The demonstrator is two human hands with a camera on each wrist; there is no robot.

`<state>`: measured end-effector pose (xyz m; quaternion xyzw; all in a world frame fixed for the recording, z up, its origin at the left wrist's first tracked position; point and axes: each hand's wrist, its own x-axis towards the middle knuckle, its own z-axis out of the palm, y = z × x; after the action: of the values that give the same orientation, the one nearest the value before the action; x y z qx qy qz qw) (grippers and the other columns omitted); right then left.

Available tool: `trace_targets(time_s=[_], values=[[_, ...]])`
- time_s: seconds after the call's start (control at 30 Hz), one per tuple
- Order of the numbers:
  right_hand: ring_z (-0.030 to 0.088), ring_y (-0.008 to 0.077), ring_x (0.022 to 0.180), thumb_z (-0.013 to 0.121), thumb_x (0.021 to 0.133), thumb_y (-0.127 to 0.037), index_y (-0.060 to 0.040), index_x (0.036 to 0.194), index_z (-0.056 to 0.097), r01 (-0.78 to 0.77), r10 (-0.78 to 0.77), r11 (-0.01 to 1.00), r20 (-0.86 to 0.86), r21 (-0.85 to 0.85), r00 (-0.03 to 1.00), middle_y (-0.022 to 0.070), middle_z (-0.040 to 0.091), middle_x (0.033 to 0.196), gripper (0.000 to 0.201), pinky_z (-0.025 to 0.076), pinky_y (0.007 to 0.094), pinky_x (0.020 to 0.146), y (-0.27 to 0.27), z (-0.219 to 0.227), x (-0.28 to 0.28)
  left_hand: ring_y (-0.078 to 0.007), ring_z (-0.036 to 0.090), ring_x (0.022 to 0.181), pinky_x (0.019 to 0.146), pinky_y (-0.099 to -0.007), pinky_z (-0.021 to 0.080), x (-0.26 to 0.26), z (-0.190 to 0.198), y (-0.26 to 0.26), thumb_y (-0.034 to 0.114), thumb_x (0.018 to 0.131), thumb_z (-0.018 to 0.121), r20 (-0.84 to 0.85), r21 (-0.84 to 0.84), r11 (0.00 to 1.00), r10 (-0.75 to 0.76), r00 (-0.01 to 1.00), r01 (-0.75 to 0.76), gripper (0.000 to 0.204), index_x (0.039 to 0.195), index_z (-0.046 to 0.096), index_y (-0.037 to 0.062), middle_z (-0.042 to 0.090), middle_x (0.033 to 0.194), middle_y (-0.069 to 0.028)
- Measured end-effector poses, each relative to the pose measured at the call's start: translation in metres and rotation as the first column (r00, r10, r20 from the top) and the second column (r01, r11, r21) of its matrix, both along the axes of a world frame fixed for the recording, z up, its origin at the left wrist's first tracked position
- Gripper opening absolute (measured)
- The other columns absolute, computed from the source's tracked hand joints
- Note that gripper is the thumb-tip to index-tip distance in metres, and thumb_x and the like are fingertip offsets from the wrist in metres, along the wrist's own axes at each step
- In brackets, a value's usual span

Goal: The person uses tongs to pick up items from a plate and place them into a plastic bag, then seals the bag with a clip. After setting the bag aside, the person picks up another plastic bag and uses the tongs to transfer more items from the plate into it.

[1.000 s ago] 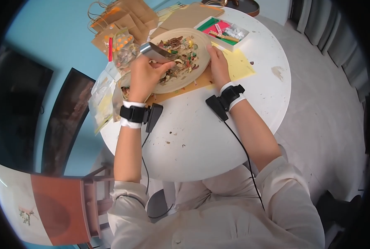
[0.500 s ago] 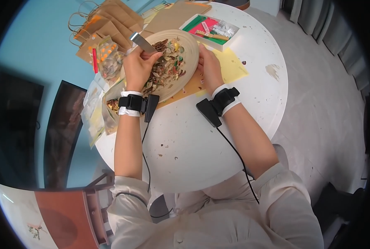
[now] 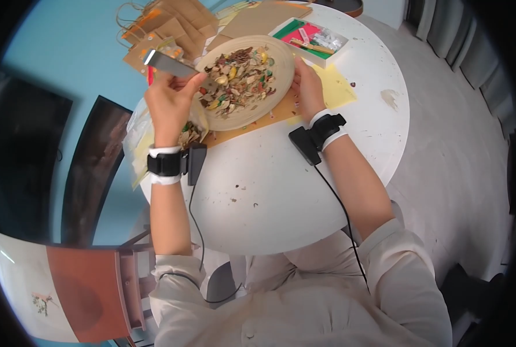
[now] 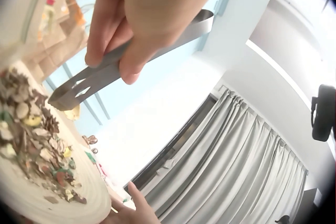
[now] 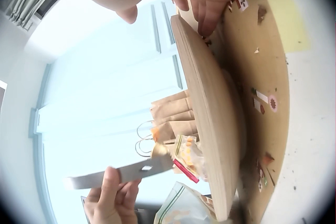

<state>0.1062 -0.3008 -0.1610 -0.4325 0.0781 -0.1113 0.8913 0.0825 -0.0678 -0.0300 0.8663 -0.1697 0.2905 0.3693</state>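
My left hand (image 3: 168, 109) pinches metal tongs (image 4: 107, 71) between thumb and fingers. Their tips hold a pale yellowish flake (image 4: 72, 112) above the left side of a round wooden plate (image 3: 234, 121). A heap of potpourri (image 3: 243, 81), dried petals and bits in brown, cream, green and yellow, covers the plate's middle. At the plate's right rim, my right hand (image 3: 310, 87) grips the edge with its fingers (image 5: 210, 16) below and its thumb above. Partly hidden by my left wrist is a clear zip bag (image 3: 195, 128) with potpourri in it.
Brown paper bags (image 3: 180, 29) stand at the back left, near a zip bag with a red slider (image 5: 186, 171). A white box (image 3: 333, 61) of coloured items sits behind the plate. Yellow paper (image 3: 338, 87) and scattered crumbs lie on the round white table (image 3: 269, 196).
My left hand lifts the tongs from the potpourri and shifts left, off toward the plate's left rim. The right hand stays at the right rim. The head view has swayed slightly.
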Motion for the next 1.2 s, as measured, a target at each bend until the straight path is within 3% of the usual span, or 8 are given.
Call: trace_targets(time_s=[0.03, 0.2, 0.3, 0.53, 0.63, 0.9, 1.1, 1.2], values=[[0.06, 0.0194, 0.111, 0.049, 0.1, -0.043, 0.0005, 0.127, 0.051, -0.005, 0.005, 1.0, 0.003, -0.017, 1.0, 0.0132, 0.061, 0.124, 0.051, 0.044, 0.0307, 0.099, 0.001, -0.002, 0.0, -0.0125, 0.064, 0.062, 0.06, -0.0263, 0.05, -0.012, 0.008, 0.009, 0.015, 0.077, 0.084, 0.008, -0.018, 1.0, -0.005, 1.0, 0.005, 0.027, 0.087, 0.069, -0.0056, 0.071, 0.071, -0.0103], [0.059, 0.0184, 0.107, 0.061, 0.094, -0.043, 0.0072, 0.126, 0.054, 0.053, -0.053, 0.99, 0.009, -0.134, 0.999, 0.0141, 0.062, 0.118, 0.06, 0.045, 0.0281, 0.093, 0.001, -0.017, 0.009, -0.0135, 0.068, 0.068, 0.065, -0.0268, 0.053, -0.058, 0.035, 0.05, 0.017, 0.078, 0.083, -0.106, 0.355, 0.925, 0.184, 0.977, -0.135, 0.029, 0.09, 0.07, -0.0068, 0.073, 0.076, -0.0133], [0.058, 0.0204, 0.109, 0.06, 0.094, -0.044, 0.0083, 0.127, 0.053, 0.078, -0.079, 0.98, 0.004, -0.182, 0.997, 0.0161, 0.062, 0.121, 0.062, 0.044, 0.0289, 0.095, 0.006, -0.017, 0.008, -0.0143, 0.068, 0.067, 0.064, -0.0269, 0.053, -0.068, 0.034, 0.058, 0.017, 0.077, 0.083, -0.04, 0.434, 0.893, 0.153, 0.987, -0.12, 0.029, 0.09, 0.07, -0.0058, 0.073, 0.076, -0.0128], [0.057, 0.0238, 0.114, 0.059, 0.094, -0.048, 0.0092, 0.131, 0.05, 0.099, -0.095, 0.969, 0.03, -0.225, 0.995, 0.0193, 0.06, 0.125, 0.069, 0.043, 0.0306, 0.099, 0.005, -0.025, 0.017, -0.0131, 0.068, 0.08, 0.07, -0.026, 0.053, -0.068, 0.026, 0.013, 0.014, 0.079, 0.083, -0.118, -0.03, 1.0, -0.002, 0.993, -0.001, 0.031, 0.097, 0.068, -0.0064, 0.073, 0.089, -0.0118], [0.057, 0.0242, 0.115, 0.059, 0.093, -0.048, 0.009, 0.131, 0.05, 0.077, -0.076, 0.974, 0.014, -0.211, 0.997, 0.02, 0.059, 0.126, 0.069, 0.042, 0.0307, 0.1, 0.005, -0.026, 0.016, -0.0158, 0.071, 0.071, 0.066, -0.0269, 0.054, -0.046, 0.003, -0.018, 0.017, 0.076, 0.083, -0.08, -0.114, 0.992, -0.061, 0.995, 0.051, 0.028, 0.09, 0.069, -0.003, 0.074, 0.082, -0.0135], [0.058, 0.0233, 0.113, 0.06, 0.093, -0.047, 0.0087, 0.129, 0.051, 0.068, -0.068, 0.985, 0.004, -0.158, 0.998, 0.0195, 0.06, 0.124, 0.067, 0.044, 0.0306, 0.097, 0.004, -0.016, 0.006, -0.0202, 0.071, 0.07, 0.064, -0.029, 0.053, 0.002, -0.035, -0.075, 0.02, 0.074, 0.085, -0.079, 0.076, 0.987, -0.136, 0.988, 0.142, 0.031, 0.091, 0.069, 0.0, 0.074, 0.084, -0.0119], [0.058, 0.0228, 0.112, 0.06, 0.094, -0.046, 0.0087, 0.129, 0.051, 0.093, -0.094, 0.987, 0.006, -0.129, 0.996, 0.0188, 0.061, 0.122, 0.066, 0.044, 0.0306, 0.096, 0.008, -0.015, 0.006, -0.0229, 0.069, 0.073, 0.068, -0.0341, 0.052, 0.043, -0.054, -0.055, 0.02, 0.072, 0.084, -0.004, 0.105, 0.994, 0.032, 0.999, -0.031, 0.026, 0.086, 0.071, 0.0029, 0.073, 0.082, -0.011], [0.059, 0.0212, 0.109, 0.06, 0.094, -0.046, 0.0078, 0.129, 0.052, 0.093, -0.095, 0.987, -0.013, -0.127, 0.995, 0.0173, 0.061, 0.12, 0.065, 0.045, 0.0299, 0.095, 0.009, -0.01, 0.002, -0.0169, 0.066, 0.064, 0.063, -0.0302, 0.051, 0.059, -0.059, -0.046, 0.027, 0.076, 0.085, 0.022, 0.089, 0.995, 0.047, 0.999, -0.049, 0.033, 0.085, 0.071, -0.0013, 0.071, 0.074, -0.01]])
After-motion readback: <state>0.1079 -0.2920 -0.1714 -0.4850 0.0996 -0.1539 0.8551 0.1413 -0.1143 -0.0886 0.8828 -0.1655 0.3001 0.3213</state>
